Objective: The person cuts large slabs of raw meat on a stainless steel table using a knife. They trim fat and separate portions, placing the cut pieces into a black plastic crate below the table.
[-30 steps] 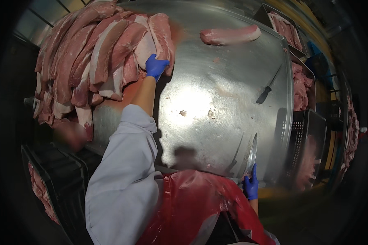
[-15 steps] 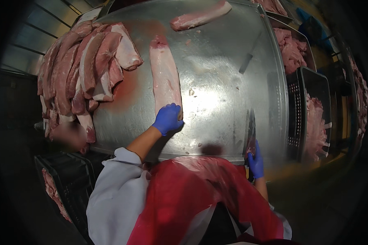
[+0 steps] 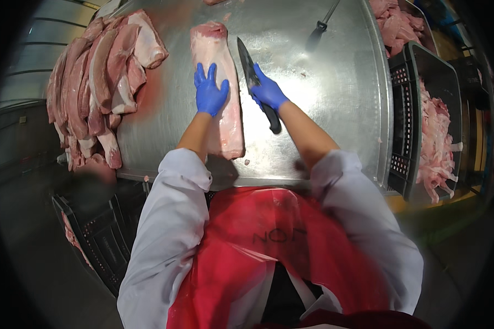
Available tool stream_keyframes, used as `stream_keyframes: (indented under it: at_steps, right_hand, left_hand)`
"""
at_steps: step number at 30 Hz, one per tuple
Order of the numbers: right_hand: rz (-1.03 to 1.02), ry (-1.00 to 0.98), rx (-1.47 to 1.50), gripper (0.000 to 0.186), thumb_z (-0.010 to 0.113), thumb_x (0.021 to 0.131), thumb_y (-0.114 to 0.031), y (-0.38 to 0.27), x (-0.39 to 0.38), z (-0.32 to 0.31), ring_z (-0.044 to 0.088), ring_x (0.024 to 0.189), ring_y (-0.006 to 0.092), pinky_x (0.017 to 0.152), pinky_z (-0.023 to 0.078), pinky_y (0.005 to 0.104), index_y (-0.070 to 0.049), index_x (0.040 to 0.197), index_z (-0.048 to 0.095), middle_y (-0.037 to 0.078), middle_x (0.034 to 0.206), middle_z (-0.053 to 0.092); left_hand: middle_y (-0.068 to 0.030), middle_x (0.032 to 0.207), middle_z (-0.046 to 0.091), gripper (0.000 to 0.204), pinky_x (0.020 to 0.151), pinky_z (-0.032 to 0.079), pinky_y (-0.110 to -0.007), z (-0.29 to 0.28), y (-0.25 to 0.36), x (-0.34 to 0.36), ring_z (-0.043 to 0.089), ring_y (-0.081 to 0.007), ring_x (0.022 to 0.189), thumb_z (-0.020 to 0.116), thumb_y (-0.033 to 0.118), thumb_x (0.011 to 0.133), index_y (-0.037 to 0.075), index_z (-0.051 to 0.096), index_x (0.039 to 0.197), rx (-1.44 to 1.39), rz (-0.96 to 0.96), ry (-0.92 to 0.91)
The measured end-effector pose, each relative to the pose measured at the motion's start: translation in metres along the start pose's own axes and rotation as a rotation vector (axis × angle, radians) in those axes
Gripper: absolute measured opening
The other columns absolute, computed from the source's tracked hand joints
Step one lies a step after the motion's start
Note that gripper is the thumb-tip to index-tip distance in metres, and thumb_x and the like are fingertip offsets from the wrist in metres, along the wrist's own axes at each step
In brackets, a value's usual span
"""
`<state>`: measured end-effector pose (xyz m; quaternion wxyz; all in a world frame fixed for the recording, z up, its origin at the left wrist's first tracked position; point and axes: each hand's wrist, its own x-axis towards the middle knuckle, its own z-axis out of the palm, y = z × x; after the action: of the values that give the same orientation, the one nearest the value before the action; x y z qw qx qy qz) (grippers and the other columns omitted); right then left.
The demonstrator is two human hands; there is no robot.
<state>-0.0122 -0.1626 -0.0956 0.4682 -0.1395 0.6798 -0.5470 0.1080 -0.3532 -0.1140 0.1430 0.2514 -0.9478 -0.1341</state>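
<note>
A long, pale pork loin (image 3: 228, 131) lies lengthwise on the metal table (image 3: 335, 115) in front of me. My left hand (image 3: 211, 94), in a blue glove, rests flat on it with the fingers spread. Just right of the meat, my gloved right hand (image 3: 268, 90) is closed on a knife (image 3: 245, 59). The blade points away from me, its tip beside the loin's far part, and the black handle end sticks out below my hand. A gap separates the blade from the meat.
Many pork loins (image 3: 99, 71) are heaped at the table's left. A sharpening steel (image 3: 315, 37) lies at the far right. Beyond the right edge stand a black crate (image 3: 402, 109) with meat strips and a bin of meat pieces (image 3: 396, 24). Another black crate (image 3: 107, 241) is at lower left.
My right hand has brought the knife from the table's near right edge up beside the loin. The left hand has let go of the loin's near end and now lies flat farther up it.
</note>
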Motion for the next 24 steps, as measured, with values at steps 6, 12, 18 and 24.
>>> stream_keyframes:
  at_steps: [6,12,18,24]
  right_hand:
    - [0.055,-0.021,-0.351,0.079,0.049,0.096,-0.017,-0.016,0.005,0.024,0.062,0.056,0.0216,0.052,0.053,0.037,-0.021,0.164,0.01,0.018,0.083,0.068]
    - [0.028,-0.07,-0.42,0.088,0.053,0.091,-0.012,-0.026,0.019,0.02,0.067,0.062,0.0286,0.056,0.057,0.0407,-0.02,0.164,0.005,0.027,0.092,0.069]
    - [0.027,-0.096,-0.399,0.084,0.05,0.095,-0.011,-0.007,-0.006,0.042,0.06,0.053,0.0229,0.051,0.054,0.0379,-0.019,0.164,0.004,0.02,0.079,0.067]
    - [-0.023,-0.072,-0.474,0.081,0.048,0.096,-0.01,0.027,-0.073,0.05,0.062,0.052,0.0264,0.055,0.054,0.0401,-0.014,0.164,0.005,0.019,0.068,0.065]
  left_hand:
    - [-0.0285,0.164,0.018,0.073,0.121,0.019,-0.058,0.008,0.001,0.008,0.019,-0.0481,0.151,0.063,0.037,0.091,0.009,0.039,0.154,0.045,0.02,0.011]
    - [-0.0289,0.164,0.02,0.072,0.122,0.02,-0.057,0.008,-0.011,0.01,0.02,-0.048,0.151,0.064,0.035,0.091,0.01,0.04,0.155,-0.045,0.133,0.013]
    - [-0.0269,0.164,0.023,0.068,0.122,0.02,-0.055,0.014,-0.021,0.008,0.022,-0.0461,0.151,0.063,0.033,0.092,0.013,0.042,0.154,-0.087,0.099,0.139]
    - [-0.0262,0.163,0.025,0.063,0.122,0.021,-0.054,0.013,-0.012,0.006,0.024,-0.0452,0.151,0.06,0.034,0.093,0.011,0.047,0.151,-0.023,0.063,0.138]
